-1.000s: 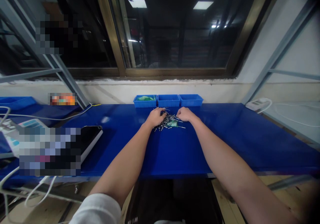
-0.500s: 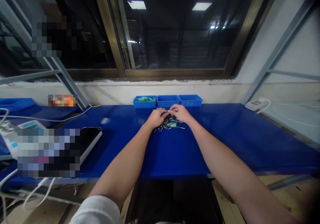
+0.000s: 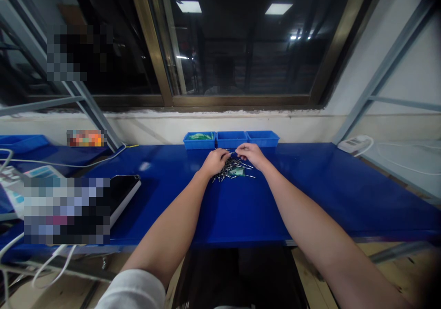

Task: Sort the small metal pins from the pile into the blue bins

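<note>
A loose pile of thin, silvery pin-like pieces with dark ends [image 3: 223, 174] lies on the blue table; their exact kind is too small to tell. Over its left side is my left hand [image 3: 214, 162], fingers closed in a pinch. My right hand [image 3: 252, 154] is pinched above the pile's far right side. One thin pin-like piece [image 3: 233, 152] spans the small gap between both sets of fingertips. A pale green scrap [image 3: 237, 171] lies among the pieces. My left fingers hide part of the pile.
Three blue bins stand along the wall: the left bin [image 3: 200, 145] with green material inside, the middle bin [image 3: 231, 143] and the right bin [image 3: 262, 142]. A dark-screened device [image 3: 126, 187] and white cables sit left. A white device [image 3: 354, 143] lies at the far right.
My right hand has shifted slightly right, away from my left hand. A gap with the thin piece across it now shows between the fingertips. My left hand is nearly still.
</note>
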A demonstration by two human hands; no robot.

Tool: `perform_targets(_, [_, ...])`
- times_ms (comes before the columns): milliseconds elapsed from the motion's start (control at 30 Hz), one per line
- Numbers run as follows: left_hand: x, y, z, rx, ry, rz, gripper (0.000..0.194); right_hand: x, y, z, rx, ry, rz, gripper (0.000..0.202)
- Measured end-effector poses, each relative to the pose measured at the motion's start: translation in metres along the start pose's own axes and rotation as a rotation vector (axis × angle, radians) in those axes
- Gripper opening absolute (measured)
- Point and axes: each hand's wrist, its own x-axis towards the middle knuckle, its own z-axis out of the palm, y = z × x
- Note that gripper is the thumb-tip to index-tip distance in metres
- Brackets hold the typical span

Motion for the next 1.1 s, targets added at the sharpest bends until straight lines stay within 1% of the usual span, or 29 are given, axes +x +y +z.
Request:
perform_targets(100, [0.0,0.0,0.001,-0.003,-0.017,0.0,0.028,0.002,0.002,0.0,0.053,-0.017,0.004,0.027])
perform_targets(200, [0.0,-0.002,0.004,0.0,-0.021,-0.017,0.03,0.002,0.002,-0.001,0.031,0.0,-0.021,0.027])
perform_targets(267, [-0.001,-0.004,0.007,0.015,0.006,-0.064,0.036,0.002,0.001,-0.002,-0.059,0.08,-0.079,0.024])
perform_targets(333, [-0.001,-0.006,0.008,0.039,0.017,-0.129,0.042,0.0,0.0,-0.004,-0.224,0.213,-0.174,0.02])
perform_targets(400, [-0.001,-0.008,0.009,0.06,0.002,-0.177,0.045,-0.001,0.0,-0.007,-0.404,0.332,-0.251,0.018])
perform_targets(500, [-0.001,-0.01,0.01,0.079,-0.024,-0.203,0.045,0.001,0.004,-0.013,-0.565,0.449,-0.272,0.02])
perform_targets(633, [-0.001,-0.011,0.011,0.093,-0.059,-0.188,0.043,0.009,0.012,-0.025,-0.635,0.554,-0.265,0.029])
perform_targets(700, [-0.002,-0.012,0.012,0.094,-0.064,-0.181,0.042,0.013,0.016,-0.03,-0.641,0.552,-0.237,0.04])
perform_targets(800, [-0.002,-0.013,0.011,0.089,-0.069,-0.191,0.042,0.016,0.021,-0.037,-0.589,0.489,-0.135,0.058])
perform_targets(867, [-0.002,-0.012,0.011,0.087,-0.079,-0.202,0.042,0.016,0.023,-0.039,-0.549,0.483,-0.089,0.062])
perform_targets(933, [-0.002,-0.012,0.01,0.086,-0.088,-0.207,0.042,0.015,0.023,-0.04,-0.535,0.502,-0.076,0.053])
perform_targets(1000, [-0.002,-0.012,0.01,0.082,-0.087,-0.205,0.042,0.014,0.02,-0.038,-0.554,0.464,-0.062,0.035])
perform_targets(1033, [-0.002,-0.012,0.01,0.08,-0.085,-0.203,0.042,0.013,0.018,-0.037,-0.575,0.409,-0.048,0.027])
perform_targets(1100, [-0.002,-0.012,0.011,0.079,-0.08,-0.194,0.041,0.01,0.014,-0.032,-0.634,0.249,-0.016,0.015])
